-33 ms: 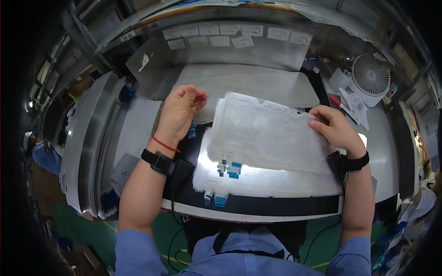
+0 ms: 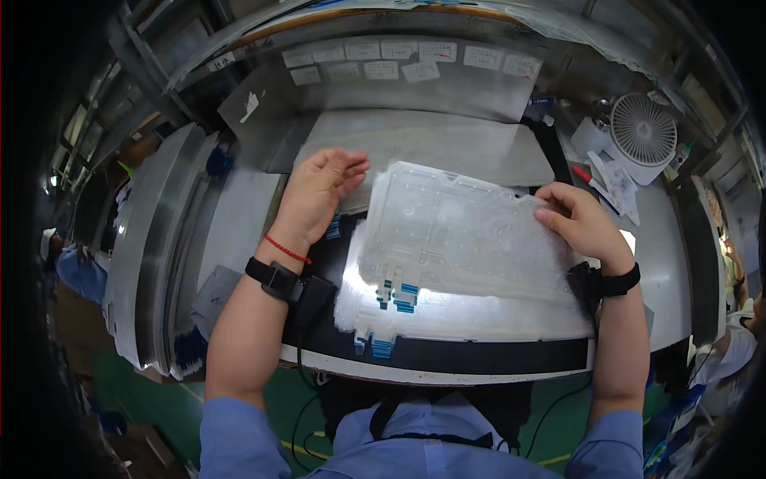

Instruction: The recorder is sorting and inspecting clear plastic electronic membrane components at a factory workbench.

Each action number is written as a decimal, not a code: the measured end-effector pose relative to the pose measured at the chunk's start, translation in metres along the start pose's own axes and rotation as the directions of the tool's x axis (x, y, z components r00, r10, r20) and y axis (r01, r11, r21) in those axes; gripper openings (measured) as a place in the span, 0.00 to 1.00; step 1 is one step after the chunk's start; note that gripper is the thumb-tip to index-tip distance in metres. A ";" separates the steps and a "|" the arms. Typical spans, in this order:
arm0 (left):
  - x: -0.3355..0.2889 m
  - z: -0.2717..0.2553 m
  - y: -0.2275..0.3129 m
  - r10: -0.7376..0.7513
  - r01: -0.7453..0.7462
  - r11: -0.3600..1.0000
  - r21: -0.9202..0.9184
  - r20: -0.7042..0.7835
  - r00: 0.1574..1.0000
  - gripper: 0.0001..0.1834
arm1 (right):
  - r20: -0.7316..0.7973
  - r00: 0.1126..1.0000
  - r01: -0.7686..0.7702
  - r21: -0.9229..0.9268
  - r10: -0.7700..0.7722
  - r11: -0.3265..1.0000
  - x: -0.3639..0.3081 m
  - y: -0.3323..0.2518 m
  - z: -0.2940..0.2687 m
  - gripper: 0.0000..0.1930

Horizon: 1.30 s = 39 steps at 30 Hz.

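1. The person's right hand (image 2: 581,222) grips the right edge of a clear plastic tray (image 2: 459,231), fingers curled over its rim, thumb side toward the near edge.
2. The tray is tilted, its far edge lifted, and it lies over a second clear tray (image 2: 479,315) that rests flat on the black mat (image 2: 447,355) at the near edge of the table (image 2: 239,231).
3. The left hand (image 2: 319,191) is open, fingers spread loosely, holding nothing; it hovers just beside the tray's left corner, and I cannot tell whether it touches.
4. Small blue parts (image 2: 399,294) sit in the near-left pockets of the trays, with more blue parts (image 2: 375,347) nearer still.
5. A black wristband (image 2: 275,279) and a red cord (image 2: 287,249) circle the left wrist; a black band (image 2: 618,281) wraps the right.
6. A white fan (image 2: 642,132) stands far right on the table, with a red pen (image 2: 582,174) just near it.
7. Paper labels (image 2: 399,62) line the far wall.
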State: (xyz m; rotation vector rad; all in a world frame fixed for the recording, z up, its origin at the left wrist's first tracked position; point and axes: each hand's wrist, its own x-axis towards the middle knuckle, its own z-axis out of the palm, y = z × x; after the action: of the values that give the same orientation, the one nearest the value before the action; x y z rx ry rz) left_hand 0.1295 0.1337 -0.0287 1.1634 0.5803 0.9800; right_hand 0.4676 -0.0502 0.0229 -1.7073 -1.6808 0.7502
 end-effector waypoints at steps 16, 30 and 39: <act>-0.007 0.028 0.007 -0.202 0.313 0.937 -0.156 0.489 0.849 0.29 | 0.196 0.979 -0.038 -0.138 0.065 0.990 0.013 -0.016 0.004 0.18; -0.008 0.029 0.004 -0.272 0.326 0.944 -0.056 0.426 0.863 0.28 | 0.069 0.997 0.042 -0.153 -0.032 0.987 0.021 -0.016 0.032 0.22; -0.010 0.033 -0.001 -0.310 0.291 0.951 0.105 0.327 0.893 0.28 | 0.031 0.998 0.064 -0.181 -0.059 0.981 0.018 0.004 0.021 0.23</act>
State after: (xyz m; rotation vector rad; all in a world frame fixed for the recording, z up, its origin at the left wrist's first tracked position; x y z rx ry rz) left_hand 0.1521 0.1084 -0.0200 1.2138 0.4904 0.4848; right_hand 0.4545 -0.0316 0.0072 -1.7647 -1.8601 0.6084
